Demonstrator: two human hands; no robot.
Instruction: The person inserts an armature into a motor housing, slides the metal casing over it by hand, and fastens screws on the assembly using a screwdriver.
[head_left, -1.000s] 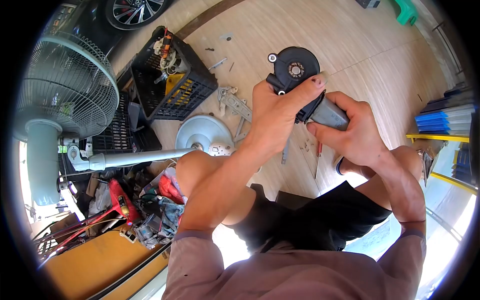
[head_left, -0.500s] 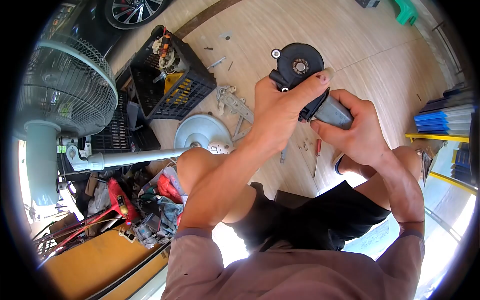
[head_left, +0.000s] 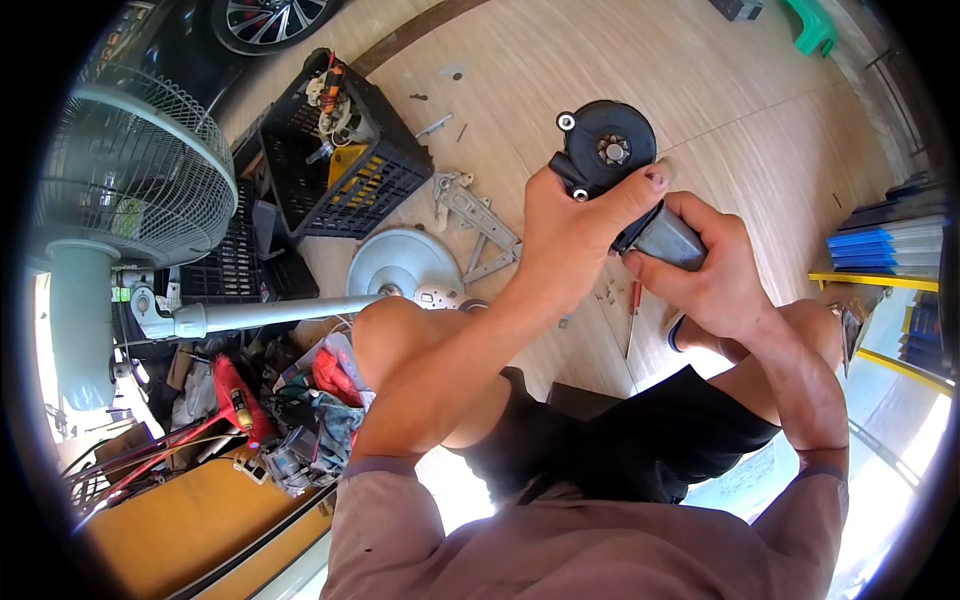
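"What's on your left?"

"A fan [head_left: 150,180], furthest over; its pole [head_left: 270,316] runs to a round base [head_left: 395,255] near my left knee; next a black crate [head_left: 385,195] with something yellow [head_left: 345,163] in it; then a metal bracket [head_left: 475,212] lying on the floor [head_left: 730,110]."

"And your hands?"

"My left hand [head_left: 575,240] is clamped on the black housing [head_left: 622,116] of a motor [head_left: 603,170]; my thumb crosses its face, just below a toothed gear [head_left: 613,150]; how the other fingers sit underneath, I can't tell."

"Where's the motor, then?"

"Up off the floor, ahead of my knees, between both hands; a screwdriver [head_left: 635,296] with a red handle lies on the floor beyond it, nearer my feet; my right hand [head_left: 720,265] grips the grey can [head_left: 670,240], thumb on one side and forefinger on the other."

"Further right?"

"A green stool [head_left: 812,28], well off; then a blue and white stack [head_left: 865,248] on a yellow-edged shelf [head_left: 880,281]."
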